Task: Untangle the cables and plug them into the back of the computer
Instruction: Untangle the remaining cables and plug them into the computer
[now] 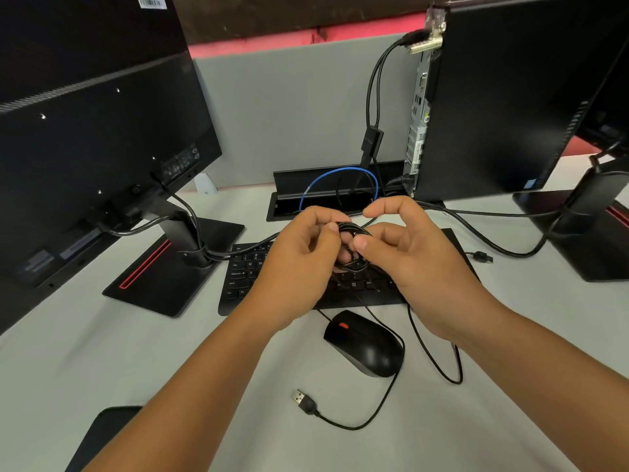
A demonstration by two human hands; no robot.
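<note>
Both hands meet above a black keyboard point(245, 277), working on a small coil of thin black cable point(350, 231). My left hand point(299, 257) pinches the coil's left side. My right hand point(408, 247) grips its right side with thumb and fingers. A black mouse point(366, 342) lies in front of the keyboard, its cable ending in a loose USB plug point(303, 400) on the desk. A second loose USB plug point(483, 257) lies right of the keyboard. The small black computer point(503, 97) stands upright at the back right, its port panel point(420, 114) facing left.
A monitor point(88, 137) seen from the back stands on its stand at the left. A second monitor stand point(585, 212) is at the right edge. An open cable tray point(333, 189) with a blue cable sits behind the keyboard, against a grey divider point(289, 107).
</note>
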